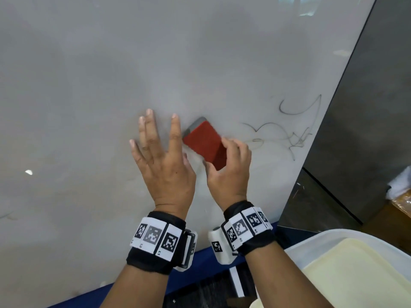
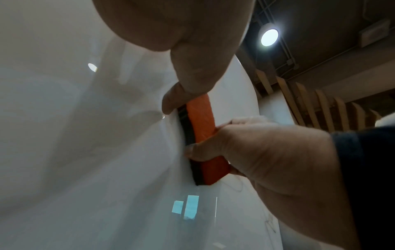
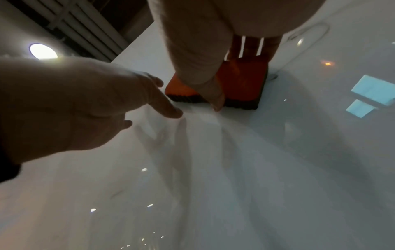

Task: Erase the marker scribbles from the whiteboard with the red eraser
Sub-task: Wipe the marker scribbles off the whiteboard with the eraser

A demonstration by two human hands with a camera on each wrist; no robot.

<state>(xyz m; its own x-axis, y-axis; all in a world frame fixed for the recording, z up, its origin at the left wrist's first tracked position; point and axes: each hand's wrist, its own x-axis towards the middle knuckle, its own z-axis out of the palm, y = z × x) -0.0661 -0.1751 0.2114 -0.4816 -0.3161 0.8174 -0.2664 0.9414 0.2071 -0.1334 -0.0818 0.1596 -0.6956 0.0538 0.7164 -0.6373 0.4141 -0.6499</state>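
Note:
The whiteboard (image 1: 89, 85) fills most of the head view. Thin dark marker scribbles (image 1: 289, 130) run across its right part, near the right edge. A red eraser (image 1: 205, 142) with a dark felt base lies flat against the board, left of the scribbles. My right hand (image 1: 229, 165) grips the eraser, thumb on one side and fingers curled over the other. My left hand (image 1: 160, 158) lies flat on the board just left of the eraser, fingers spread and straight. In the wrist views the eraser (image 2: 200, 121) (image 3: 241, 81) shows orange-red with its felt edge on the board.
A dark grey panel (image 1: 367, 107) stands right of the board's edge. A white tub with a cream lid (image 1: 355, 274) sits at the lower right. A blue strip (image 1: 200, 258) runs along the board's near edge. Faint smudges mark the board's left part.

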